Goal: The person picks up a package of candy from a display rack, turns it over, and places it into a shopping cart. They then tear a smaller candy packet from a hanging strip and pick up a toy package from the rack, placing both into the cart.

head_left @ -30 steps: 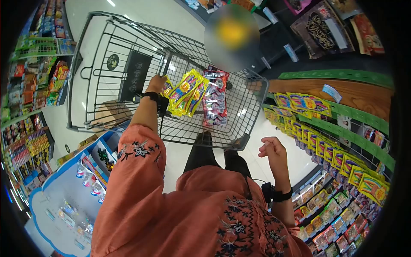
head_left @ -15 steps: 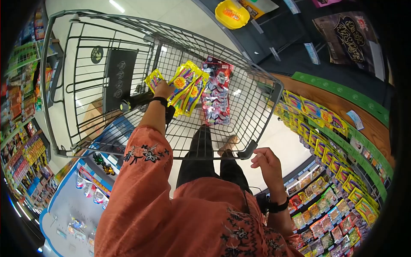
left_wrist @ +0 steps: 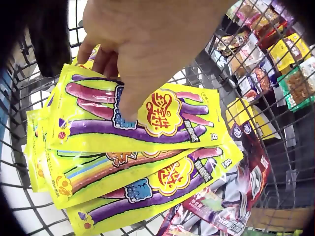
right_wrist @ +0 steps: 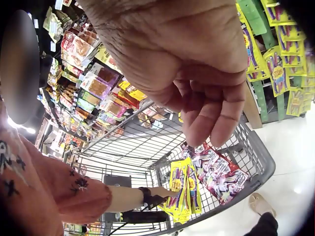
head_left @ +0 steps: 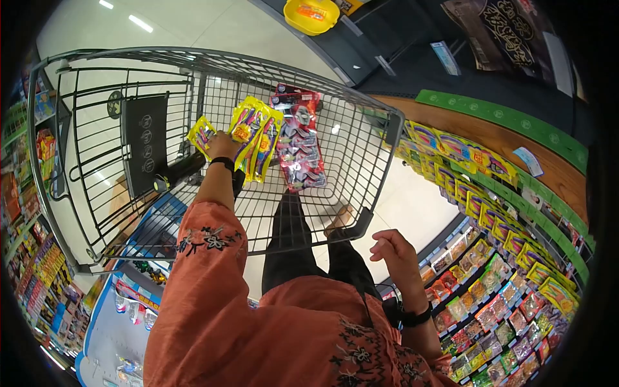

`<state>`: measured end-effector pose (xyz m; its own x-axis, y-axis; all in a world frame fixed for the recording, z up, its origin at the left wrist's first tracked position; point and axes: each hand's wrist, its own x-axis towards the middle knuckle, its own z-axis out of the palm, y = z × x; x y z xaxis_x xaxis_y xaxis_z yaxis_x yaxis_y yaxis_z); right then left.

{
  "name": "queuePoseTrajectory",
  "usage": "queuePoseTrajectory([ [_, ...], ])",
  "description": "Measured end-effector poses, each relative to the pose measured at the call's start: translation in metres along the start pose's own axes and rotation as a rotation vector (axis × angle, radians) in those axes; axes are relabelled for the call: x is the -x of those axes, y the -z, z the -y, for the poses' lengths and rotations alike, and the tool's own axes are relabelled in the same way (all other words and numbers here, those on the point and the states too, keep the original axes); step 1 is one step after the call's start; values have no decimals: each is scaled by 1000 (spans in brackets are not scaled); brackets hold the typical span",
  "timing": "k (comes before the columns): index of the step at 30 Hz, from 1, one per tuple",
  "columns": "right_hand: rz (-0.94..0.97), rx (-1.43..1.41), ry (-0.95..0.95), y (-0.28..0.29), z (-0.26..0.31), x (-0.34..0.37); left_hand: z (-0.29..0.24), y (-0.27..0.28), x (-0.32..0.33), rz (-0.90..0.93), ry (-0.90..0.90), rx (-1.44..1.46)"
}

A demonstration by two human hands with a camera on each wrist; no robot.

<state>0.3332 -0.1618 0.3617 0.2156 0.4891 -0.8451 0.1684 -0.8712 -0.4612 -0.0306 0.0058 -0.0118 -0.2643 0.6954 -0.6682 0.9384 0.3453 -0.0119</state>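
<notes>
Inside the shopping cart (head_left: 380, 174), the left hand (head_left: 221, 146) pinches a yellow candy packet (head_left: 202, 134) at the left side of several fanned yellow packets (head_left: 256, 132). In the left wrist view, the left hand's (left_wrist: 142, 54) thumb lies on the top yellow packet (left_wrist: 88, 132), its other fingers curled at the upper edge. Red and silver packets (head_left: 301, 145) lie to their right, also in the left wrist view (left_wrist: 231, 196). The right hand (head_left: 398, 261) hangs outside the cart, fingers loosely curled around nothing; the right wrist view shows this hand (right_wrist: 197, 78) empty too.
Yellow packets (head_left: 503, 232) hang in rows along the shelf at the right, below a green strip (head_left: 503, 122). Bagged snacks (head_left: 496, 309) fill the lower right shelves. A blue-edged display (head_left: 116, 329) stands at lower left. The person's legs (head_left: 290, 238) are beside the cart.
The cart and its packets have shifted left in the head view. The left hand has moved left, and a yellow packet now shows on its left side. The right hand still hangs empty.
</notes>
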Motion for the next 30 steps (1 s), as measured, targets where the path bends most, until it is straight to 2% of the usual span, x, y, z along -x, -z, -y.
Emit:
queuePoseTrajectory([
  [4,38,-22,30,5,-6,2,10,0,2,45,-113,77],
  [7,91,-78,76,5,-9,10,19,-1,-1,198,-155,38],
  [8,107,-135,97,1,-18,10,26,-9,-6,148,-187,-49],
  [10,130,-180,192,10,-33,10,44,-21,-20,240,-511,-397],
  [12,145,-257,318,9,-56,9,51,-4,6,205,-521,-250],
  [13,216,-200,321,15,-62,7,51,2,5,179,-562,-265],
  [14,132,45,488,22,-50,14,47,12,17,145,-630,-347],
  [15,121,66,570,28,-54,13,41,20,24,116,-695,-447],
  [16,153,-10,486,39,-41,24,39,23,29,30,-762,-517],
  [17,206,-96,406,48,-31,36,-1,87,87,371,-585,-676],
  [19,197,-177,543,63,-48,31,-21,90,103,320,-552,-580],
  [21,149,-166,522,86,-48,43,-61,93,121,266,-571,-399],
  [22,133,-164,499,91,-74,22,-80,92,128,247,-587,-329],
  [25,71,-247,521,114,-84,38,-136,98,146,221,-646,-200],
  [26,41,-208,463,120,-77,51,-150,98,151,219,-663,-176],
  [30,-6,-233,481,125,-81,67,-180,97,158,214,-696,-118],
])
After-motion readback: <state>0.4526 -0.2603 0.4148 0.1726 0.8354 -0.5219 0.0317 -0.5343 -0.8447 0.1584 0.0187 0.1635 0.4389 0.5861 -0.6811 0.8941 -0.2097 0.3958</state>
